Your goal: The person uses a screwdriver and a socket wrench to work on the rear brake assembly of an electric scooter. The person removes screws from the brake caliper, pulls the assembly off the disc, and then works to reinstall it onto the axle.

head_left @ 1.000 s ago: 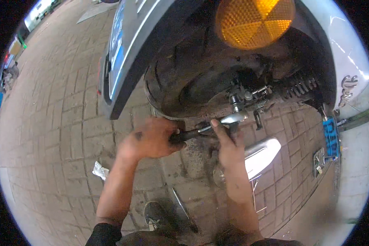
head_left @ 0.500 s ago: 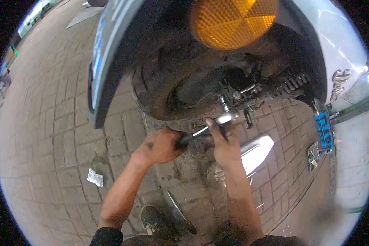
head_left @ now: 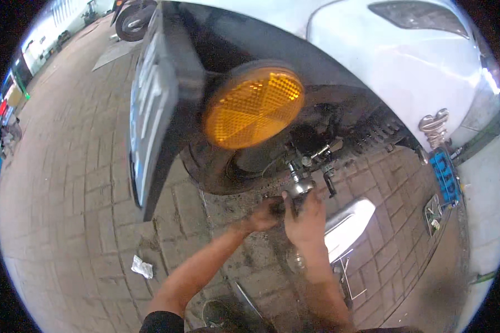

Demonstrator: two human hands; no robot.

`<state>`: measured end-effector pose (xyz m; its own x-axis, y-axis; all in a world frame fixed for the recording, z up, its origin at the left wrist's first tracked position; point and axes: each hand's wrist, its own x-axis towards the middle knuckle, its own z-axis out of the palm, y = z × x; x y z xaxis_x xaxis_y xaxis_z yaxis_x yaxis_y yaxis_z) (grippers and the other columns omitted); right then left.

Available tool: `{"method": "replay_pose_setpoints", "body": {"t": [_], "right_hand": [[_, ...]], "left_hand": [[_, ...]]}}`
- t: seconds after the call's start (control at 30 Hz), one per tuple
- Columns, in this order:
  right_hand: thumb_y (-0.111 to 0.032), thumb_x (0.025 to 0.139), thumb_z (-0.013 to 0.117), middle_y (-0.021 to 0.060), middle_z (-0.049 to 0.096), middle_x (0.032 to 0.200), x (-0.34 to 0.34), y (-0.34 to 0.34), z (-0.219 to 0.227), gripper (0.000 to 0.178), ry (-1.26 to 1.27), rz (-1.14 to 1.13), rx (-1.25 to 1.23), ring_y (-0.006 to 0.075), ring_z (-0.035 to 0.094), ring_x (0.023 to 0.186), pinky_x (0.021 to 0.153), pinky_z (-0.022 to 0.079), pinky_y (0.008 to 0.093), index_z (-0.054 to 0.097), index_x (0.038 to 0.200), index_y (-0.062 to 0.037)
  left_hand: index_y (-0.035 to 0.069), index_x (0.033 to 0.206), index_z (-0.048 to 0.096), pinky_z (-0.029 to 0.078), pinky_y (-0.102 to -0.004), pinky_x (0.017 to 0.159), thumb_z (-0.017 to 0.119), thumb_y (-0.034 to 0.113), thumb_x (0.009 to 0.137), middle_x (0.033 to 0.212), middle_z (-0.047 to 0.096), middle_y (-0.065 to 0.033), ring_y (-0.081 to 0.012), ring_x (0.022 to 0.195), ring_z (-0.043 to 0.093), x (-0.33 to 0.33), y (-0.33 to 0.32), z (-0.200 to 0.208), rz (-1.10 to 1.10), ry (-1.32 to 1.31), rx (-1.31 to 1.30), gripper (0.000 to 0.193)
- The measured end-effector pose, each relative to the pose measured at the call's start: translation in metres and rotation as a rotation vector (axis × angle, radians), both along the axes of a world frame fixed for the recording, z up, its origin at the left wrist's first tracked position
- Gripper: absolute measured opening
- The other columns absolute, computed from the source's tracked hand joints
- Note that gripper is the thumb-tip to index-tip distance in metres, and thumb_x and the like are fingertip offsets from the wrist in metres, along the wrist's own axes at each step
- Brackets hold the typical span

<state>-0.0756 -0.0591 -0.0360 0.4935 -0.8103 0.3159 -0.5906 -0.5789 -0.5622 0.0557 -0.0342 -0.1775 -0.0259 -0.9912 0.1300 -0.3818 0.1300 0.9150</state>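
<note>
A silver ratchet wrench (head_left: 301, 190) with a socket (head_left: 294, 172) stands at the axle end of a scooter's rear wheel. My right hand (head_left: 305, 222) is closed around the wrench just below its head, thumb lying along it. Beside it, to the left, my left hand (head_left: 265, 215) is wrapped around the dark handle end, most of which the hands hide. Left of the socket is the dark tyre (head_left: 214, 175), partly covered by a round orange reflector (head_left: 255, 108). A coil-spring shock absorber (head_left: 372, 139) lies right of the axle.
On the brick paving lie a silver exhaust cover (head_left: 350, 228), a thin bent rod (head_left: 347, 277), a screwdriver (head_left: 247, 297) and a crumpled white wrapper (head_left: 142, 267). At right are a blue tray (head_left: 444, 175) and a small parts tray (head_left: 432, 215). The white scooter body (head_left: 394, 61) overhangs.
The view has shifted, so the reflector appears lower and farther left. My left hand has come closer to my right, and the wrench's handle has swung toward me.
</note>
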Motion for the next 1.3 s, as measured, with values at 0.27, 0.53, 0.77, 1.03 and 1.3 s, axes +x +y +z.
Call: {"method": "replay_pose_setpoints", "body": {"t": [0.27,0.53,0.77,1.03,1.3], "right_hand": [[-0.032,0.089,0.063,0.0281,0.057,0.120,0.005,-0.002,0.006,0.059,-0.315,-0.088,0.136,0.0407,0.055,0.112,0.098,0.041,0.0423,0.044,0.125,0.0105],[-0.039,0.089,0.065,0.0222,0.049,0.134,0.006,-0.008,0.002,0.075,-0.394,-0.048,0.397,0.0314,0.048,0.124,0.103,0.036,0.0351,0.034,0.138,0.0073],[-0.043,0.086,0.068,0.0066,0.057,0.118,0.015,0.001,0.024,0.078,-0.635,-0.081,0.780,0.0136,0.057,0.084,0.070,0.050,0.0275,0.034,0.141,-0.0007],[-0.030,0.094,0.058,0.0186,0.057,0.123,0.001,-0.004,0.013,0.058,-0.532,0.057,0.510,0.0293,0.057,0.110,0.097,0.041,0.0376,0.034,0.137,0.0007],[-0.014,0.089,0.064,0.0203,0.061,0.109,-0.030,-0.007,0.013,0.047,-0.759,-0.022,0.294,0.0332,0.063,0.098,0.083,0.048,0.0392,0.038,0.125,0.0016]], "left_hand": [[-0.001,0.120,0.055,0.046,-0.0429,0.091,0.070,0.029,0.080,0.117,0.060,-0.0229,-0.0339,0.106,0.059,-0.006,0.017,0.017,0.155,0.083,0.192,0.052],[0.000,0.112,0.058,0.048,-0.0462,0.084,0.068,0.028,0.082,0.104,0.062,-0.0242,-0.0399,0.097,0.060,0.002,0.033,0.013,0.212,-0.209,0.192,0.042],[0.000,0.102,0.061,0.049,-0.0490,0.076,0.068,0.035,0.083,0.094,0.063,-0.0243,-0.0408,0.084,0.062,0.026,0.073,0.037,0.076,-0.809,0.074,0.040],[-0.004,0.109,0.058,0.051,-0.0479,0.072,0.063,0.032,0.086,0.093,0.063,-0.0262,-0.0433,0.084,0.064,0.009,0.071,0.110,0.225,-0.373,0.553,0.043],[-0.004,0.112,0.057,0.049,-0.0459,0.078,0.062,0.025,0.087,0.108,0.061,-0.0271,-0.0417,0.094,0.062,-0.017,0.048,0.031,0.199,-0.447,0.377,0.038]]}}
